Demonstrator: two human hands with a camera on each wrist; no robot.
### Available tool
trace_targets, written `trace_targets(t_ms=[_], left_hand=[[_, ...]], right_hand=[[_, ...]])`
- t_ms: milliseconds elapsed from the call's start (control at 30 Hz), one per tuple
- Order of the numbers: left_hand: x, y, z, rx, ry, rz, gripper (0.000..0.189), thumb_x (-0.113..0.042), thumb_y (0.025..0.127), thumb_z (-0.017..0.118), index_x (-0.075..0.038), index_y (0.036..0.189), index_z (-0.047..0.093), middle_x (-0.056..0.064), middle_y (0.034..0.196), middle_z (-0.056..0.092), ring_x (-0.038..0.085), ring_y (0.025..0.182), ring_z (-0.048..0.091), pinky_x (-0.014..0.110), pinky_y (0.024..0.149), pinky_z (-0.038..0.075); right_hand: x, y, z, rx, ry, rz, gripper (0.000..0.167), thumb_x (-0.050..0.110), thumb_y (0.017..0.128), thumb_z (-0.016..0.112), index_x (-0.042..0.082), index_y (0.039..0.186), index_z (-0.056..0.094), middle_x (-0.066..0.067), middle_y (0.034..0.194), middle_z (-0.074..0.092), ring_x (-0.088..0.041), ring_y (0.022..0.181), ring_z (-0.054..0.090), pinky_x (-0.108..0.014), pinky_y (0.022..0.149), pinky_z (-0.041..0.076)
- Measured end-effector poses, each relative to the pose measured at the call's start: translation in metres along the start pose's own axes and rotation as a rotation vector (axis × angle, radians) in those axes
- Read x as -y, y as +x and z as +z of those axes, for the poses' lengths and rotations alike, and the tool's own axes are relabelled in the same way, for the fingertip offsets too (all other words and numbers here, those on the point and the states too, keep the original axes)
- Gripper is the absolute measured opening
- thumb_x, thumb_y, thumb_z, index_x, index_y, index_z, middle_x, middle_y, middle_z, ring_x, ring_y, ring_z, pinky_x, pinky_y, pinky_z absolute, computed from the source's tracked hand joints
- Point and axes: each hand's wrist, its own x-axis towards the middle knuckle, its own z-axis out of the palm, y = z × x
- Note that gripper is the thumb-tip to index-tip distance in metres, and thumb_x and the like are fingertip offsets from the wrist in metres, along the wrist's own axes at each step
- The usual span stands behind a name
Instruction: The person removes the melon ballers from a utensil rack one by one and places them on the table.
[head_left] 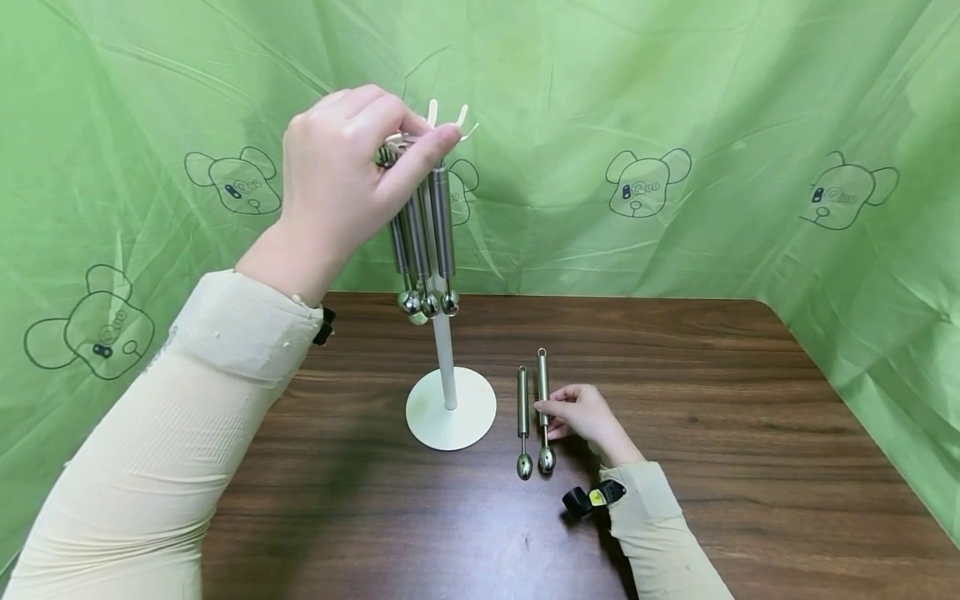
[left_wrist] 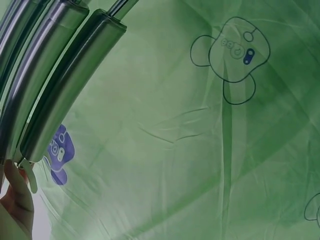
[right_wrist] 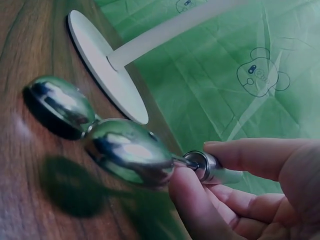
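A white stand (head_left: pixel 427 421) with a round base and hooks at its top carries several steel melon ballers (head_left: pixel 444 225), bowls hanging down. My left hand (head_left: pixel 352 158) curls round the top of the stand by the hooks, its fingertips partly hidden. On the table to the right of the base, two more melon ballers lie side by side, bowls toward me. My right hand (head_left: pixel 588 417) pinches the longer right-hand melon baller (head_left: pixel 543 383) low on its handle, near the neck. Just left of it lies the shorter melon baller (head_left: pixel 522 408). In the right wrist view the pinched melon baller's oval bowl (right_wrist: pixel 130 155) is close up.
The brown wooden table (head_left: pixel 712 400) runs back to a green cloth backdrop (head_left: pixel 540 83) with printed bear faces. The cloth also rises at both sides. A black wrist camera (head_left: pixel 577 502) sits on my right wrist, just over the table.
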Motion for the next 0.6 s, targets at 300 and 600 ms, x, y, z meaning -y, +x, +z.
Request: trace_targets(t_ms=[300,600], left_hand=[[-0.0023,-0.0011,0.0005,0.003,0.018,-0.031,0.044,-0.045,0.097,0.06,-0.004,0.085,0.071,0.01,0.085,0.075,0.027,0.074,0.066,0.038,0.06,0.049],[-0.0018,-0.0013,0.0014,0.008,0.012,-0.048,0.045,-0.046,0.097,0.06,-0.004,0.085,0.071,0.01,0.086,0.075,0.027,0.076,0.066,0.039,0.061,0.048]], right_hand=[[-0.0079,0.0017,0.0014,0.015,0.003,0.067,0.027,0.006,0.088,0.069,-0.014,0.103,0.058,-0.004,0.071,0.062,-0.009,0.054,0.062,-0.023,0.053,0.057],[-0.0077,0.0013,0.0049,-0.054,-0.045,0.101,0.024,0.005,0.085,0.072,-0.012,0.097,0.06,-0.005,0.072,0.061,-0.009,0.052,0.061,-0.023,0.052,0.057]])
